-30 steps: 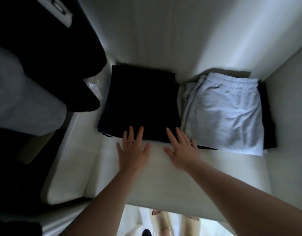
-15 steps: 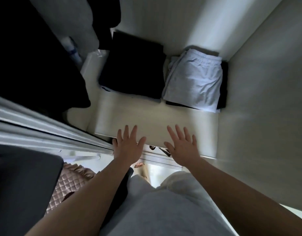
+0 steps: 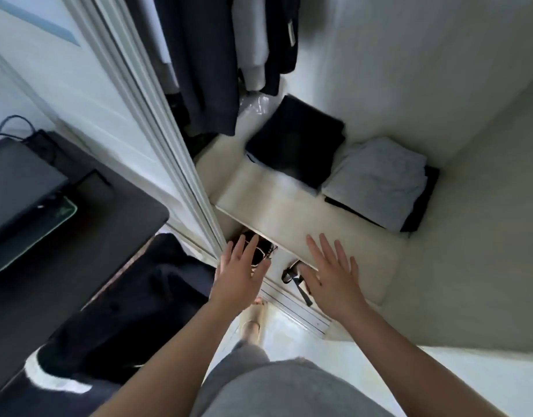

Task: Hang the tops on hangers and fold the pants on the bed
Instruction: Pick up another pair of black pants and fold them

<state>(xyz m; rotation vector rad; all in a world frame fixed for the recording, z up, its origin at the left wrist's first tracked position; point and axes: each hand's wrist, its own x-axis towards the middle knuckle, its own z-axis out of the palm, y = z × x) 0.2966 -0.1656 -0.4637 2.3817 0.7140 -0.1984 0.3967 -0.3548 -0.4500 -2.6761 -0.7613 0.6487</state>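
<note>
Folded black pants (image 3: 295, 139) lie on a white wardrobe shelf (image 3: 289, 218). Beside them on the right, folded light grey pants (image 3: 376, 179) rest on another dark garment (image 3: 421, 203). Dark and grey tops (image 3: 229, 55) hang above the shelf's left end. My left hand (image 3: 241, 275) and my right hand (image 3: 331, 275) hover with fingers spread and hold nothing, near the shelf's front edge and well short of both stacks.
A sliding wardrobe door frame (image 3: 157, 121) runs diagonally at the left. A dark desk (image 3: 64, 236) with a monitor (image 3: 15, 182) stands left of it, with dark clothing (image 3: 133, 311) heaped below. Shoes (image 3: 295, 278) sit under the shelf.
Both hands have drawn back from the black pants to the shelf's front edge. The view has pulled away and turned, bringing the door frame and desk into sight.
</note>
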